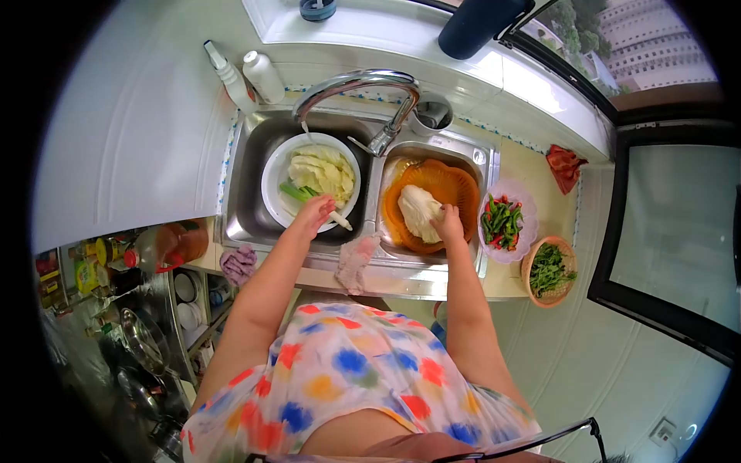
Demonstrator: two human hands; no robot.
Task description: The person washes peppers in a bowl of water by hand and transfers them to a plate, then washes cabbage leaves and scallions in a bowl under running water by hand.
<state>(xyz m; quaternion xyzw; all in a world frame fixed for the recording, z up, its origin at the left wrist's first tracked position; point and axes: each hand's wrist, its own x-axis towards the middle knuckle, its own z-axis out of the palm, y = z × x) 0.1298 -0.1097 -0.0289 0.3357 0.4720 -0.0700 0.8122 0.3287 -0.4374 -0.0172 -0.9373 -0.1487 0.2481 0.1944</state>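
Observation:
My left hand (pixel 315 214) is closed round a scallion (pixel 340 221) at the near rim of a white basin (pixel 272 171) in the left sink. Its green part points into the basin and its white end sticks out past my fingers. Pale cabbage leaves (pixel 323 173) lie in the basin under a thin stream from the faucet (pixel 355 77). With my right hand (pixel 449 225) I grip the near right side of a napa cabbage (pixel 419 212). This cabbage rests in an orange colander (pixel 463 193) in the right sink; my fingertips are partly hidden.
Right of the sinks stand a plate (pixel 528 202) of red and green chilies (pixel 502 222) and a basket (pixel 570 248) of leafy greens (pixel 549 270). Cloths (pixel 356 264) lie along the front edge. Bottles (pixel 264 76) stand behind, left. A grey cup (pixel 431 116) sits behind the faucet.

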